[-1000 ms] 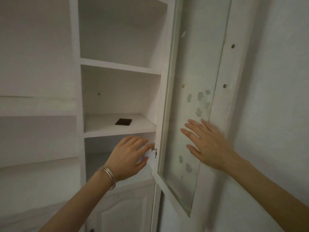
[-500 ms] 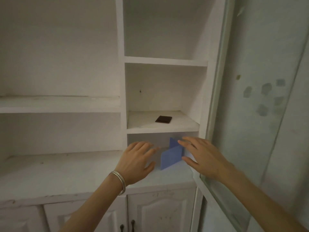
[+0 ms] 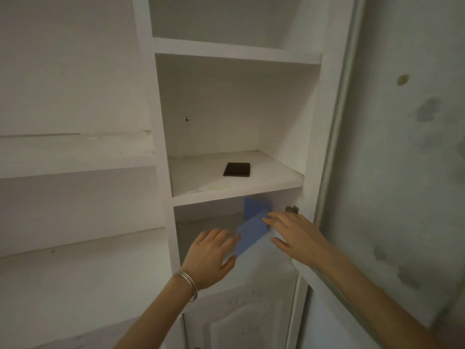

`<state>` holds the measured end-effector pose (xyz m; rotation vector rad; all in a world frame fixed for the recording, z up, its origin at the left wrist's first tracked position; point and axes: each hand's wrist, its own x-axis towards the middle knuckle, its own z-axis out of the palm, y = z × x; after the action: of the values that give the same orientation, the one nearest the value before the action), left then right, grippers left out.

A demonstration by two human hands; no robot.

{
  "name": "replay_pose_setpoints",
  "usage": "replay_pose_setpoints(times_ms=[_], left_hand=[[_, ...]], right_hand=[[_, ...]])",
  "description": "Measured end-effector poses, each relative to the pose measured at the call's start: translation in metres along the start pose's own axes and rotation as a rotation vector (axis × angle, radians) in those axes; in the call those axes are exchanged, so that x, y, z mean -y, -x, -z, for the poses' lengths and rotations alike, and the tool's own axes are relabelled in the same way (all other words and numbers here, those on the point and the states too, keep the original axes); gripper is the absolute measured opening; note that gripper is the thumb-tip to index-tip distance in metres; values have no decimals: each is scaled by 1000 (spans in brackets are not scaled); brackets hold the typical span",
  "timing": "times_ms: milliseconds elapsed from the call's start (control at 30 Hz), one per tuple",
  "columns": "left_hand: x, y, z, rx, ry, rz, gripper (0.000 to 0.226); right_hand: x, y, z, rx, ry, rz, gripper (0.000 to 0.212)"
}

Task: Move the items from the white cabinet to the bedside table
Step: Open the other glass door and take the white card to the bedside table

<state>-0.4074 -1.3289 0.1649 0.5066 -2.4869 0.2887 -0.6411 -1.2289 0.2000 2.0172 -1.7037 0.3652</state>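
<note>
Head camera looks forward, close into the white cabinet (image 3: 161, 147) shelves.

Seen at the right: grey smudged patches (image 3: 427, 109) and one yellowish spot (image 3: 402, 79) on a pale surface (image 3: 402, 197) - lower down, thin silver bangles (image 3: 190, 285).

Cabinet (image 3: 161, 172): white painted finish, matt, with scuffs and small stains on the shelf boards.
Door (image 3: 402, 172): glass pane, cloudy, with dull patches of residue.
Blue sheet (image 3: 251, 235): thin, smooth, matt; plastic or card cannot be told.
Dark square (image 3: 236, 169): matt.
Bracelet (image 3: 188, 283): polished metal bands.
Hinge (image 3: 292, 209): bare metal.
</note>
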Motion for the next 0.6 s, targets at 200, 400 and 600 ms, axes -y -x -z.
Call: replay_pose_setpoints(times_ms=[200, 400, 600], left_hand=[[18, 9, -40, 67, 23, 33, 38], [27, 17, -67, 121, 36, 117, 42], [38, 18, -77, 130, 4, 214, 43]], right_hand=[[-25, -21, -48, 107, -8, 24, 49], [-29, -62, -104, 220, -84, 118, 49], [-42, -95, -144, 244, -210, 157, 43]])
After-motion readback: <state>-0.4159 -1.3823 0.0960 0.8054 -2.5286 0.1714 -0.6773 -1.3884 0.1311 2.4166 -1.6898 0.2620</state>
